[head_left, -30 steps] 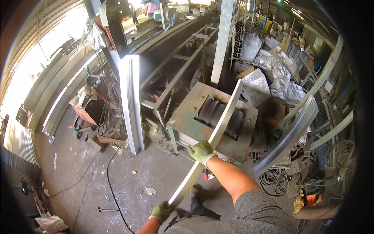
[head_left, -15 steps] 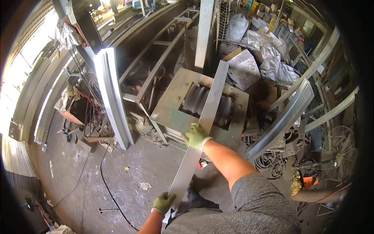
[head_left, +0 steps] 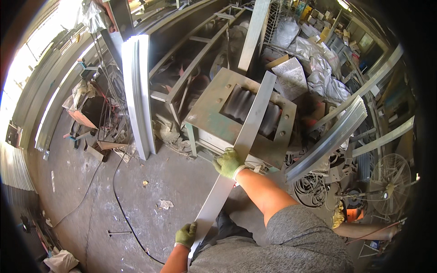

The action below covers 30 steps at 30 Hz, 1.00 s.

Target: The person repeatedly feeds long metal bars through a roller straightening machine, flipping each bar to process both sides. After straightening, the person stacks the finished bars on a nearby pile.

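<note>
A long, flat metal bar [head_left: 256, 116] slants from my body up and away to the right, its far part lying across the opening of a machine with a worn green-brown metal top [head_left: 207, 102]. Dark ribbed rollers [head_left: 241, 108] show in that opening on both sides of the bar. My right hand [head_left: 228, 163], in a light green glove, is closed round the bar just short of the machine's near edge. Close to my body my left hand [head_left: 186, 235], gloved the same way, grips the bar's near part by its left edge.
Stacked bright metal strips [head_left: 139, 95] stand left of the machine; another curved stack [head_left: 330, 136] leans on the right. A black cable [head_left: 119, 200] runs over the concrete floor. A wire fan [head_left: 389, 186] stands at right, above a yellow-gloved hand [head_left: 338, 214]. Silvery sacks [head_left: 314, 61] lie behind.
The view has shifted, so the machine and stacks sit differently in the picture. Both hands keep their hold on the bar, which still lies across the machine.
</note>
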### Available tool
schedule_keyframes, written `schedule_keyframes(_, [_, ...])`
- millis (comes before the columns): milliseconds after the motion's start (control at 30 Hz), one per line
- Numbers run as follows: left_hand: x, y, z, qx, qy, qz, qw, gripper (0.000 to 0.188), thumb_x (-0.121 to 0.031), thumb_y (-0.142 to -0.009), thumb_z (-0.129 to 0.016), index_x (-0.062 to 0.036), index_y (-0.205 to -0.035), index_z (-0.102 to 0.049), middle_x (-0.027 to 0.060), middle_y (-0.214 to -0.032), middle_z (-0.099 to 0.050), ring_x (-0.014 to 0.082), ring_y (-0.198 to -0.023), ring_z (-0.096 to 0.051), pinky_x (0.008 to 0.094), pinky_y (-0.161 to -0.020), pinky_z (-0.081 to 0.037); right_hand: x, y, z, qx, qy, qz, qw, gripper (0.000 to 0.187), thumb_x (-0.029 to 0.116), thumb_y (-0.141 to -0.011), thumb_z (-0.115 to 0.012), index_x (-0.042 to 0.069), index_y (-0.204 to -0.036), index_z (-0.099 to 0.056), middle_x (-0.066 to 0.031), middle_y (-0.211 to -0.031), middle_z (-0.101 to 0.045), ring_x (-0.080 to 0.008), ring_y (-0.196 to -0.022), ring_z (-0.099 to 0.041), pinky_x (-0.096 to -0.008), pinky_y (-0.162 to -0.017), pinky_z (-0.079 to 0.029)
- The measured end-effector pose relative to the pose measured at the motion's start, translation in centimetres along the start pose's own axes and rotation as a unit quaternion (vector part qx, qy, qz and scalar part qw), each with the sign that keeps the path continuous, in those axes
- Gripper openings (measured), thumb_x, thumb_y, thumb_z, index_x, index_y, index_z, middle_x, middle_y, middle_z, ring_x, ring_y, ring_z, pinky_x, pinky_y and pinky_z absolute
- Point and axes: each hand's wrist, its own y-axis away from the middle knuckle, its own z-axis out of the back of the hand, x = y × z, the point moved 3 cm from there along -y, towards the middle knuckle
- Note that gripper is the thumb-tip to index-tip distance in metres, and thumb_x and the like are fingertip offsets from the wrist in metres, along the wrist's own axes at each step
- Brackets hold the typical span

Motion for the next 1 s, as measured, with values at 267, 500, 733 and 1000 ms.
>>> schedule_keyframes(267, [5.9, 4.0, 0.7, 0.003, 0.035, 0.011, 0.999, 0.063, -0.069, -0.101, -0.06, -0.0102, -0.111, -0.081, 0.0214, -0.101, -0.079, 0.0433, -0.101, -0.075, 0.0503, -0.087, -0.059, 6.2, 3.0, -1.6, 0.01, -0.009, -0.005, 1.0, 0.048, 0.036, -0.1, -0.06, 0.011, -0.06, -0.073, -0.011, -0.064, -0.071, -0.033, -0.069, -0.069, -0.0468, -0.091, -0.049])
schedule_keyframes(500, [10.8, 7.0, 2.0, 0.0, 0.002, 0.03, 1.0, 0.065, -0.069, -0.101, -0.06, -0.0086, -0.112, -0.081, 0.0216, -0.102, -0.079, 0.0424, -0.103, -0.076, 0.0498, -0.088, -0.059, 11.3, 5.0, -3.0, 0.056, -0.006, -0.008, 0.998, 0.05, 0.037, -0.101, -0.055, 0.012, -0.063, -0.074, -0.0108, -0.068, -0.073, -0.0319, -0.075, -0.071, -0.0472, -0.095, -0.048])
schedule_keyframes(733, [14.5, 8.9, 2.2, 0.009, 0.038, 0.025, 0.999, 0.064, -0.068, -0.101, -0.063, -0.0067, -0.109, -0.081, 0.0224, -0.099, -0.079, 0.0422, -0.098, -0.077, 0.0485, -0.086, -0.059, 14.9, 6.7, -3.3, 0.075, -0.006, 0.004, 0.997, 0.05, 0.037, -0.102, -0.054, 0.012, -0.065, -0.075, -0.0109, -0.07, -0.075, -0.0313, -0.077, -0.072, -0.0474, -0.1, -0.047])
schedule_keyframes(1000, [17.1, 10.8, 2.4, -0.006, 0.037, 0.029, 0.999, 0.066, -0.067, -0.1, -0.065, -0.0035, -0.107, -0.081, 0.0229, -0.095, -0.079, 0.0392, -0.094, -0.078, 0.0464, -0.082, -0.059, 17.6, 8.0, -3.5, 0.093, -0.01, -0.003, 0.996, 0.051, 0.037, -0.103, -0.052, 0.013, -0.065, -0.076, -0.0099, -0.071, -0.075, -0.0303, -0.078, -0.072, -0.0471, -0.101, -0.047])
